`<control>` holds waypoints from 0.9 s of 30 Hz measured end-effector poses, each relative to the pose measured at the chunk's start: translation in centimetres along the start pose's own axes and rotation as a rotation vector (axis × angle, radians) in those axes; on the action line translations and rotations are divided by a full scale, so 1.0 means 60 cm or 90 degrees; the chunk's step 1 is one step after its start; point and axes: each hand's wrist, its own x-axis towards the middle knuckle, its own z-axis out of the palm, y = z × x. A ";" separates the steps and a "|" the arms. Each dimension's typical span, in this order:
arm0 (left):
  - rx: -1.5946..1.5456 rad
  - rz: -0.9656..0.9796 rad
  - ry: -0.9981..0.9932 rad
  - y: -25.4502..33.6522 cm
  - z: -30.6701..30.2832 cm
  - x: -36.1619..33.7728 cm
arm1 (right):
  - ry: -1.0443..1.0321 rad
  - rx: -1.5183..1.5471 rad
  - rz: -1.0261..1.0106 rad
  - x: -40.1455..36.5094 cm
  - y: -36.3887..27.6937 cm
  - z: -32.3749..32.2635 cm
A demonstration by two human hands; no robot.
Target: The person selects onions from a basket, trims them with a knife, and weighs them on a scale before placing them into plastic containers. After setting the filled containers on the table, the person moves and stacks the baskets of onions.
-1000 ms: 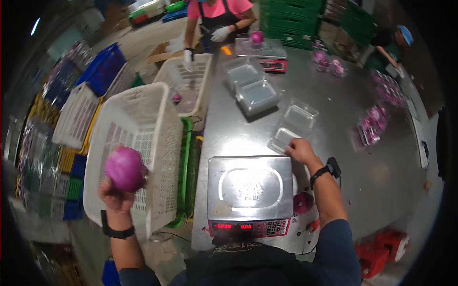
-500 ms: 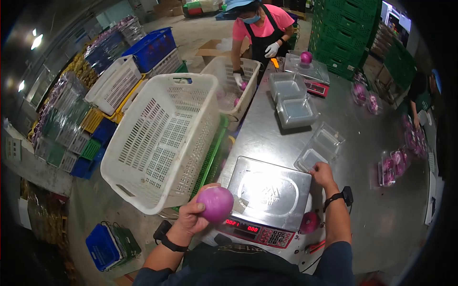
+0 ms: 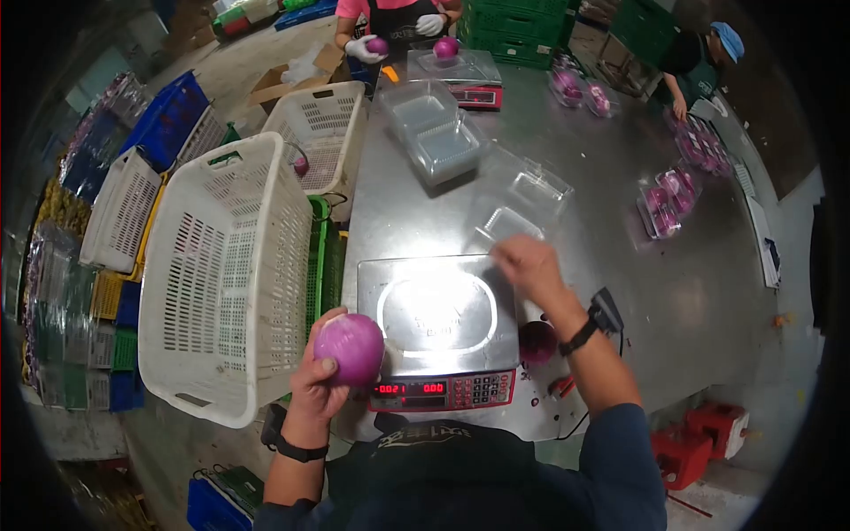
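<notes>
My left hand (image 3: 317, 376) is wrapped round a large red onion (image 3: 351, 350), held up at the left side of a digital scale (image 3: 436, 332). The bare steel pan of the scale faces me, and its red display is lit. At the pan's far right corner, my right hand (image 3: 534, 273) is closed, with thumb and fingertips at the near edge of an open clear plastic clamshell box (image 3: 513, 223). The box is see-through and partly blurred against the steel. Another red onion (image 3: 537, 342) lies to the right of the scale, below my right wrist.
Stacked clear boxes (image 3: 443, 146) stand farther up the steel table (image 3: 602, 265). Filled onion packs (image 3: 662, 208) sit on the right. A big white crate (image 3: 226, 292) borders the left. Opposite, a gloved co-worker (image 3: 390, 26) holds an onion near a second scale (image 3: 460, 71).
My view has turned, shifting the scene left. The onion stays in my left hand, and my right hand remains at the clear box. The co-worker's hand has lifted an onion out of the far crate.
</notes>
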 end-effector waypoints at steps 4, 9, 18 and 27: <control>0.124 0.016 0.021 0.000 0.030 0.008 | -0.292 0.004 -0.090 -0.082 -0.166 0.017; 0.435 0.028 -0.006 -0.038 0.051 0.034 | -0.219 0.120 -0.093 -0.115 -0.275 -0.008; 1.132 0.262 -0.200 -0.124 0.053 0.062 | 0.123 0.161 0.368 -0.257 -0.222 -0.094; 0.949 0.407 0.095 -0.060 0.016 0.017 | 0.162 0.099 0.543 -0.325 -0.115 -0.109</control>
